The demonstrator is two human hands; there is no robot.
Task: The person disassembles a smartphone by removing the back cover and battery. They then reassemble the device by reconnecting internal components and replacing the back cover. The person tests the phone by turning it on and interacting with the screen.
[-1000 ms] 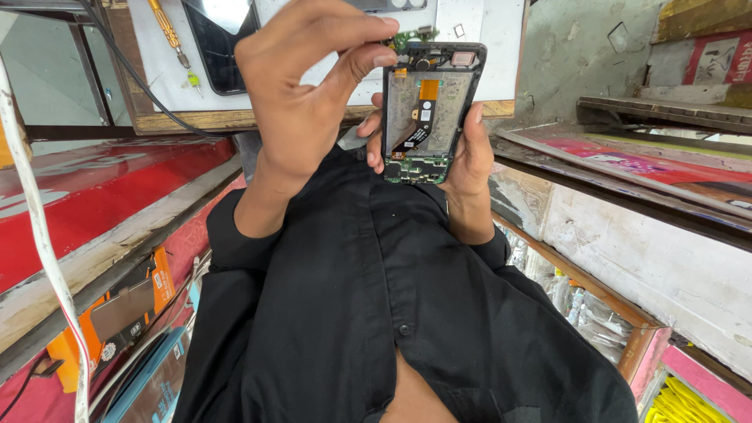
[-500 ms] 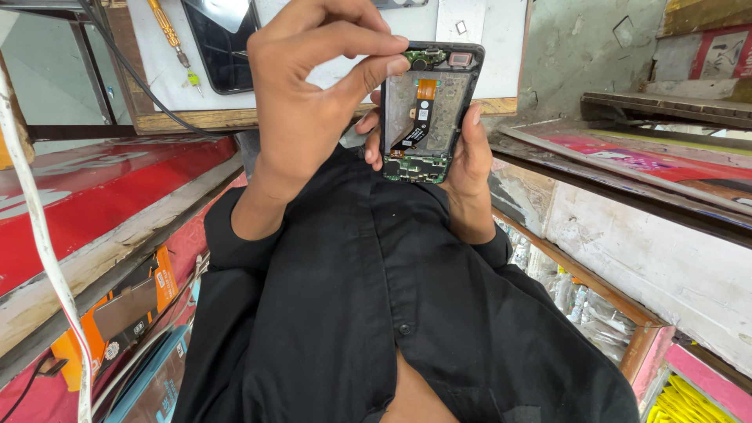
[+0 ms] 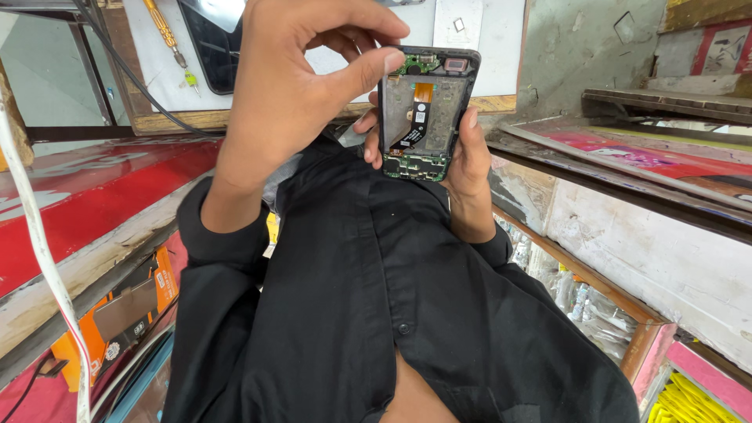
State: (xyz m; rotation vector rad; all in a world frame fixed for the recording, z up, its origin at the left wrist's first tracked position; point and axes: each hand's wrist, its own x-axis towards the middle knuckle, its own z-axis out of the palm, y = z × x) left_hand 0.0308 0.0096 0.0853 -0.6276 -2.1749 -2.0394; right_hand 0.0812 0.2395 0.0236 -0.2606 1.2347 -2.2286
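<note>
Phone lies opened with its back off and circuit boards bare, gripped in the right hand, while the left hand pinches at its top edge, perhaps on a small part.

The right hand is mostly hidden behind the phone; only fingertips and the palm's edge show. The left hand covers the phone's upper left corner, perhaps pinching something too small to tell. The screwdriver is cut off at the top edge.
</note>
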